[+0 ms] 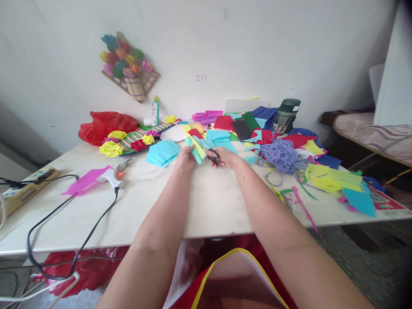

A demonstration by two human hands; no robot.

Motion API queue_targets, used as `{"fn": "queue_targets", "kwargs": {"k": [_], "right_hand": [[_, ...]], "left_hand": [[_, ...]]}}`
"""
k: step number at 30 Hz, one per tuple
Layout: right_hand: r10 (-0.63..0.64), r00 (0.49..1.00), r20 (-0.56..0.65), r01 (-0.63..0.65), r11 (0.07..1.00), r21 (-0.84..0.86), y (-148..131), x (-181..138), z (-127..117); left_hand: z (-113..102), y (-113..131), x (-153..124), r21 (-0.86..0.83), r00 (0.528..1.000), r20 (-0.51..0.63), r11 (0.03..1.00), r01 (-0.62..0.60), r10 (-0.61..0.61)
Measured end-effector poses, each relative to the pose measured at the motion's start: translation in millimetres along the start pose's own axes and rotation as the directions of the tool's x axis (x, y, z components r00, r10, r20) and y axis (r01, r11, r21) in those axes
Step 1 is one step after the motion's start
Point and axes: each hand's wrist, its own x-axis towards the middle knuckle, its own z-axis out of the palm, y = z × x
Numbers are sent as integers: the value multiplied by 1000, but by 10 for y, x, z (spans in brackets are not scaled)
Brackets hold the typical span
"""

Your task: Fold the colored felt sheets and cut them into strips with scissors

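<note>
In the middle of the table, my left hand (186,159) is closed on a strip of folded paper (197,151), light green and yellow. My right hand (225,157) grips a pair of scissors (213,158) with dark handles. Their blades point at the strip and are partly hidden by it, so whether they touch it I cannot tell. A stack of light-blue paper squares (162,152) lies left of my left hand. More cut paper in blue, red and green (222,136) is spread just beyond both hands.
Left are a white glue gun (112,176) with a black cord, pink paper (86,180) and a power strip (30,186). Behind stand a red plastic bag (107,126) and a glue bottle (156,111). Purple yarn (280,154) and a dark bottle (287,116) are right.
</note>
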Motion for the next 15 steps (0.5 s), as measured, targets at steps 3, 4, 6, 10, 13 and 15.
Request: {"fn": "queue_targets", "kwargs": {"k": [3, 4, 6, 10, 13, 15], "right_hand": [[-21, 1000, -16, 22, 1000, 22, 21, 12, -4], [-24, 999, -23, 24, 999, 27, 26, 15, -7], [-19, 999, -29, 20, 999, 35, 34, 16, -15], [0, 1000, 17, 0, 999, 35, 51, 8, -44], [13, 999, 44, -14, 999, 37, 70, 8, -64], [4, 999, 45, -6, 999, 45, 85, 13, -72]], "left_hand": [[-8, -4, 1, -11, 1000, 16, 1000, -18, 18], [-10, -6, 2, -13, 999, 21, 1000, -26, 27], [-14, -8, 4, -8, 999, 31, 999, -43, 43], [-25, -7, -1, 32, 997, 68, 999, -37, 35], [-31, -2, -17, 43, 994, 104, 999, -18, 14], [-30, 1, -29, 45, 993, 120, 999, -13, 7]]}}
